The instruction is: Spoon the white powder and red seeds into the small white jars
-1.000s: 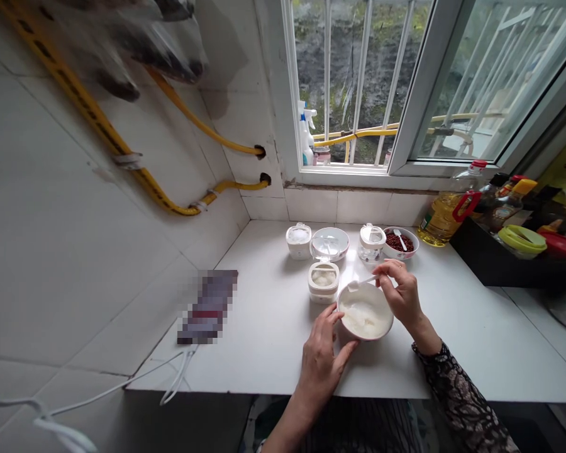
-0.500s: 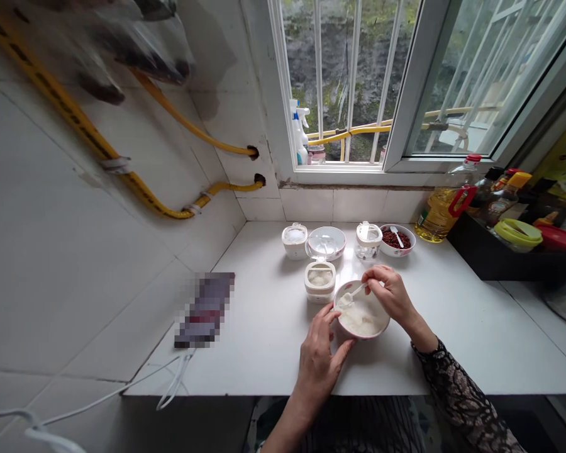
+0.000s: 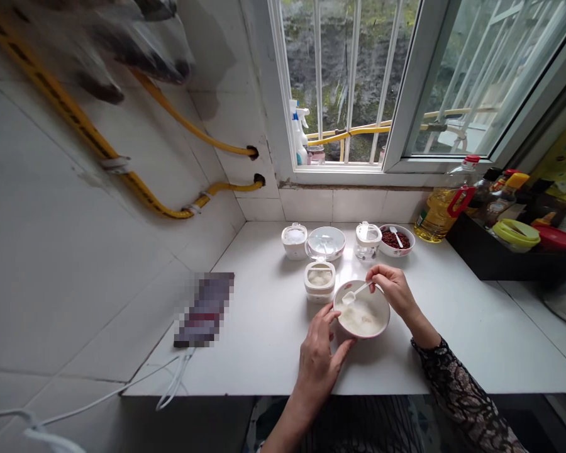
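Note:
My right hand [image 3: 394,293] pinches the handle of a small white plastic spoon [image 3: 349,299], whose scoop is over the left part of a white bowl [image 3: 382,303]. Inside this bowl lies a pale white, grainy or powdery food [image 3: 364,322]; its exact kind is unclear. My left hand [image 3: 317,353] grips the bowl's left and near side, fingers at the rim and thumb along the front. Just left of the bowl stands a lidded jar [image 3: 319,292], its clear lid raised and pale contents inside.
Behind are a jar of white contents [image 3: 295,251], a second bowl [image 3: 327,255], a clear jar [image 3: 368,249] and a bowl of dark red beans [image 3: 402,253] with a spoon. An oil bottle [image 3: 438,211] and a black condiment box [image 3: 495,261] stand right. A blurred dark object [image 3: 205,311] lies left.
My right hand has shifted slightly right, drawing the spoon with it, and the scoop now looks emptier and clear of the white food. My left hand stays on the bowl.

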`<state>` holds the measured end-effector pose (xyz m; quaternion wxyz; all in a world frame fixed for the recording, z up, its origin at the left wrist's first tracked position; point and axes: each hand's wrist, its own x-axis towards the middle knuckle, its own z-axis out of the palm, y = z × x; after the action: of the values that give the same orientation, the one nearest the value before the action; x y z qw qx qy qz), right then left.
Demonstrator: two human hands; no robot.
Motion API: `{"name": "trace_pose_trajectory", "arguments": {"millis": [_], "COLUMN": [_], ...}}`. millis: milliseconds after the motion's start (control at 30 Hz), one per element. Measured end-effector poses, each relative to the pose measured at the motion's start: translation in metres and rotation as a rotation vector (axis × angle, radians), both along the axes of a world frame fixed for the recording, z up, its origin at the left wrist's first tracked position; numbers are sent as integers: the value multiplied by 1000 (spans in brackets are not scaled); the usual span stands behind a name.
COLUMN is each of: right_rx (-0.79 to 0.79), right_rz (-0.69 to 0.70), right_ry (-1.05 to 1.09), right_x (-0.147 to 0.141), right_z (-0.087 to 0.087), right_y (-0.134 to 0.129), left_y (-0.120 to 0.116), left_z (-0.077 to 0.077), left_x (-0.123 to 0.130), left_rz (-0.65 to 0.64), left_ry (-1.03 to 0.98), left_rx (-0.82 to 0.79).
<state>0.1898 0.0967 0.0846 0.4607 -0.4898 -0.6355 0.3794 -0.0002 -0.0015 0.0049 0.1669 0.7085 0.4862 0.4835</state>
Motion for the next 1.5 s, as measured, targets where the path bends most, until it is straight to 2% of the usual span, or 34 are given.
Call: {"name": "trace_pose_trajectory", "arguments": {"millis": [67, 167, 233, 300, 400, 533, 600, 833, 900, 967, 1067, 1167, 1233, 1367, 1500], "right_rx": [68, 264, 345, 355, 266, 11, -67, -124, -83, 21, 293, 600, 705, 644, 571], "right_rz": [-31, -61, -22, 16, 2, 9, 26, 37, 23, 0, -24, 41, 65, -28, -58], "right_ry": [-76, -293, -381, -390, -286, -7, 97, 205, 211, 183, 12, -255, -347, -298, -293], "right_x": [1, -1, -4, -6, -5, 0, 1, -1, -5, -12, -24, -31, -31, -19, -2], "right_z": [-1, -6, -9, -10, -7, 1, 3, 2, 2, 2, 1, 0, 0, 3, 2], "right_y": [2, 3, 3, 2, 2, 1, 2, 4, 3, 0, -4, -7, -8, -9, -6], "left_y": [0, 1, 1, 1, 1, 1, 1, 1, 1, 1, 1, 1, 1, 1, 1], "left_z": [0, -2, -3, -3, -2, -1, -1, -2, -2, -3, -4, -3, -3, -2, -1], "left_x": [0, 0, 0, 1, 1, 1, 0, -1, 0, 1, 1, 1, 0, 0, 0], "left_rz": [0, 1, 4, 5, -1, 1, 1, -14, -7, 1, -3, -5, 0, 2, 8], "left_ry": [7, 6, 0, -5, -8, -4, 1, -2, -8, -16, -13, -4, -1, 8, 5], "left_rx": [4, 6, 5, 2, -8, 0, 1, -20, -17, -12, -9, -2, -1, 7, 6]}}
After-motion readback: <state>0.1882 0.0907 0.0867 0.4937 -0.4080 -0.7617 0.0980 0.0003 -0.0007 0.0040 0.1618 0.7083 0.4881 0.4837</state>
